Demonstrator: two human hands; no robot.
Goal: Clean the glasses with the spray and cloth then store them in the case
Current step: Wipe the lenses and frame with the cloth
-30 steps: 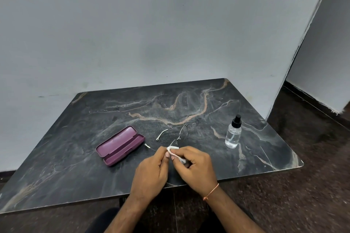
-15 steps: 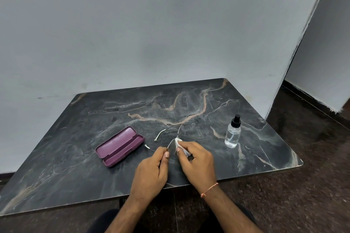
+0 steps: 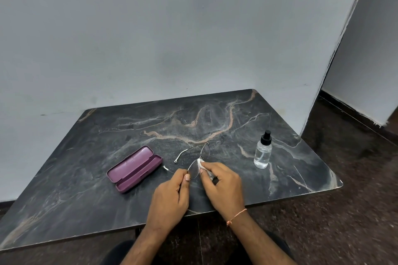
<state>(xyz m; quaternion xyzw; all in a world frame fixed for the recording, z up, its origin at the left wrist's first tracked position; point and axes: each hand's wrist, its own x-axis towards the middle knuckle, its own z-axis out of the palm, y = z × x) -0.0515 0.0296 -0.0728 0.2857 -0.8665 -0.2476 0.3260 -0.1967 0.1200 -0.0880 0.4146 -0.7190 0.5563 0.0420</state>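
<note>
Glasses (image 3: 201, 155) | thin metal frame, temples unfolded | held in both hands

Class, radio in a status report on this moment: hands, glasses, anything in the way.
Left hand pinching glasses frame. Right hand pressing cloth on lens. Case open, spray bottle capped, both clear of hands.

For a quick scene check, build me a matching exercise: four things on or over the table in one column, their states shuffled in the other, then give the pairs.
Things:
1. case
2. spray bottle
3. glasses
4. cloth

States:
A. pinched in the right hand, pressed to a lens
B. lying open, purple, empty
C. standing upright, black cap on
D. held by the left hand, temples unfolded

Pairs: 1-B, 2-C, 3-D, 4-A
</note>
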